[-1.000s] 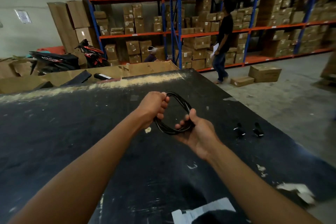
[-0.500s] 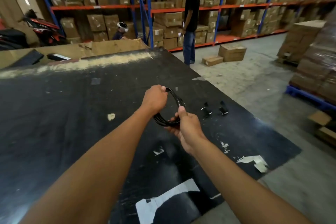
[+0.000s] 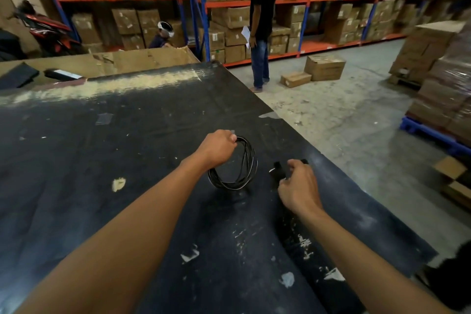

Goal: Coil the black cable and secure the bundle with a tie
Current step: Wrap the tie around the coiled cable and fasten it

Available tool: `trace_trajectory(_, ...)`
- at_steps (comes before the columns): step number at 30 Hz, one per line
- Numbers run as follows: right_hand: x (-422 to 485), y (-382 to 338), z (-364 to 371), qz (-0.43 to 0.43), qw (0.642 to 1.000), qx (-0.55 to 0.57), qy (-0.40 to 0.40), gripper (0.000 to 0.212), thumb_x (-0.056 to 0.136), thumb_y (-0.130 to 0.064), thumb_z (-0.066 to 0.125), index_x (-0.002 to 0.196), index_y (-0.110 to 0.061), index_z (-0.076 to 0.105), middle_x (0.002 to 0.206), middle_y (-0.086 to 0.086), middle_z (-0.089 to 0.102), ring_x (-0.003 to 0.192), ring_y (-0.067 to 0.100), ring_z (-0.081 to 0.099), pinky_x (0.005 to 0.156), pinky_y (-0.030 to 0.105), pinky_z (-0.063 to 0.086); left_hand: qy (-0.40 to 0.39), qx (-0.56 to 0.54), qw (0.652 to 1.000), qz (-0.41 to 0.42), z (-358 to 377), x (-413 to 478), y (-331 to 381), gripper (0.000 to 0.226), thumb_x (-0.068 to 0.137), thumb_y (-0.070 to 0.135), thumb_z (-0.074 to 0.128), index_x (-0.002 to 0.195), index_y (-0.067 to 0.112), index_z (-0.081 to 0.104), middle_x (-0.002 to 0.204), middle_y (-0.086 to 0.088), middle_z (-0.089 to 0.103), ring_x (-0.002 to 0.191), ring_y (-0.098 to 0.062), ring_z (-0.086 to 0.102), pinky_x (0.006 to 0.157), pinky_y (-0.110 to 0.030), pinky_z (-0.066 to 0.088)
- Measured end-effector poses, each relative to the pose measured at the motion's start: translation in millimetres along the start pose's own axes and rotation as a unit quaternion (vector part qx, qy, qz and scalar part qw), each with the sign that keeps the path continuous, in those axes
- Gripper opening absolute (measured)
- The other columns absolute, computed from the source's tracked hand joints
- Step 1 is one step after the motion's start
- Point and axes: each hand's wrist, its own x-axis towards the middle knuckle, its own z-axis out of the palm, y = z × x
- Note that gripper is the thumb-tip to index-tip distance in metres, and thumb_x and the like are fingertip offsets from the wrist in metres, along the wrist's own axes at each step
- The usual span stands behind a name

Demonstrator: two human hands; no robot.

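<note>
- Head view, work surface: a black table (image 3: 102,160), scuffed and flecked with pale marks, fills the lower left; a concrete floor (image 3: 356,122) lies to its right.
- Left hand (image 3: 216,146): fingers clenched around the top of the coiled black cable (image 3: 235,168), which hangs as an upright loop of several turns just above the table.
- Right hand (image 3: 298,186): apart from the coil, lowered to the table beside it, fingers curled over two small black ties (image 3: 276,169). Whether the fingers grip one cannot be told.
- Background: blue-and-orange shelving (image 3: 193,2) stacked with cardboard boxes (image 3: 229,17); a standing person (image 3: 261,25) in dark clothes holds papers near the racks; a seated person (image 3: 161,35) shows behind a cardboard sheet (image 3: 142,58).
</note>
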Motion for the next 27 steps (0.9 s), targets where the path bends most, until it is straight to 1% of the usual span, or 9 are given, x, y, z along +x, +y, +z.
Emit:
trace_trajectory(3, 15.6, 4.6, 1.9, -0.044, 0.996, -0.067, -0.045, 0.056, 0.087, -0.001, 0.06, 0.141, -0.004, 0.042, 0.143, 0.015, 0.04, 0.126, 0.034, 0.049, 0.103, 0.035, 0.04, -0.015, -0.035, 0.999, -0.007, 6.6, 13.7, -2.8, 0.029, 0.102, 0.021, 0.037, 0.09, 0.007, 0.06, 0.08, -0.005, 0.06, 0.08, -0.026, 0.058, 0.064, -0.03, 0.045)
trace_trajectory(4, 20.5, 5.9, 1.9, -0.048, 0.994, -0.081, -0.052, 0.054, 0.087, -0.001, 0.06, 0.138, -0.003, 0.045, 0.141, 0.016, 0.042, 0.125, 0.035, 0.05, 0.102, 0.036, 0.041, -0.018, -0.054, 0.998, -0.012, 8.6, 17.4, -3.5, 0.03, 0.102, 0.023, 0.038, 0.082, 0.009, 0.056, 0.076, -0.003, 0.057, 0.072, -0.021, 0.056, 0.065, -0.032, 0.047)
trace_trajectory(7, 33.8, 12.8, 1.3, -0.053, 0.991, -0.106, -0.063, 0.04, 0.085, -0.001, 0.062, 0.124, -0.007, 0.061, 0.127, 0.016, 0.059, 0.116, 0.033, 0.057, 0.097, 0.039, 0.048, -0.013, -0.084, 0.996, -0.009, 10.5, 23.0, -1.8, 0.032, 0.102, 0.024, 0.038, 0.075, 0.014, 0.053, 0.077, -0.002, 0.057, 0.066, -0.016, 0.055, 0.071, -0.038, 0.053)
trace_trajectory(9, 39.2, 16.3, 0.6, -0.066, 0.99, -0.114, -0.06, 0.025, 0.085, -0.004, 0.065, 0.108, -0.01, 0.069, 0.112, 0.013, 0.068, 0.106, 0.031, 0.062, 0.087, 0.039, 0.053, 0.005, -0.068, 0.998, -0.001, 9.7, 24.8, 0.3, 0.033, 0.102, 0.026, 0.038, 0.074, 0.018, 0.054, 0.078, 0.0, 0.06, 0.066, -0.014, 0.054, 0.064, -0.032, 0.05)
trace_trajectory(12, 43.2, 21.9, -1.1, -0.097, 0.987, -0.123, -0.048, 0.009, 0.085, -0.012, 0.068, 0.094, -0.011, 0.071, 0.097, 0.011, 0.07, 0.094, 0.03, 0.065, 0.074, 0.034, 0.052, 0.054, -0.05, 0.997, 0.003, 8.4, 25.0, 2.3, 0.033, 0.101, 0.026, 0.04, 0.074, 0.019, 0.057, 0.079, -0.002, 0.065, 0.064, -0.015, 0.055, 0.052, -0.023, 0.04)
trace_trajectory(16, 46.2, 16.0, -13.7, -0.179, 0.983, -0.003, 0.037, 0.005, 0.087, -0.016, 0.07, 0.084, -0.019, 0.067, 0.088, 0.0, 0.063, 0.08, 0.017, 0.064, 0.064, 0.019, 0.042, 0.108, -0.037, 0.993, 0.003, 2.9, 23.2, 3.8, 0.03, 0.1, 0.022, 0.043, 0.08, 0.015, 0.065, 0.075, -0.005, 0.066, 0.063, -0.018, 0.055, 0.051, -0.024, 0.039)
trace_trajectory(20, 44.3, -16.5, -33.7, -0.303, 0.943, 0.125, 0.052, 0.006, 0.087, -0.02, 0.07, 0.085, -0.025, 0.066, 0.075, -0.014, 0.068, 0.065, 0.0, 0.067, 0.057, 0.01, 0.05, 0.121, -0.039, 0.992, 0.008, -2.7, 26.3, 7.4, 0.03, 0.099, 0.021, 0.045, 0.08, 0.014, 0.068, 0.069, -0.004, 0.065, 0.055, -0.015, 0.052, 0.044, -0.018, 0.036)
trace_trajectory(23, 45.0, -30.5, -35.1, -0.409, 0.909, 0.071, 0.041, 0.005, 0.086, -0.016, 0.071, 0.09, -0.015, 0.07, 0.077, -0.013, 0.067, 0.067, 0.001, 0.063, 0.062, 0.016, 0.052, 0.132, -0.025, 0.991, 0.025, -6.8, 30.3, 14.5, 0.029, 0.098, 0.021, 0.047, 0.078, 0.017, 0.067, 0.063, 0.002, 0.059, 0.051, -0.012, 0.05, 0.043, -0.017, 0.033)
trace_trajectory(27, 49.1, -32.5, -26.9, -0.482, 0.876, -0.009, 0.005, 0.016, 0.082, -0.01, 0.076, 0.098, -0.007, 0.073, 0.091, 0.004, 0.074, 0.08, 0.014, 0.069, 0.073, 0.029, 0.059, 0.132, -0.021, 0.99, 0.054, -13.6, 34.4, 24.0, 0.028, 0.099, 0.023, 0.048, 0.08, 0.017, 0.068, 0.061, 0.003, 0.057, 0.051, -0.011, 0.048, 0.046, -0.021, 0.032)
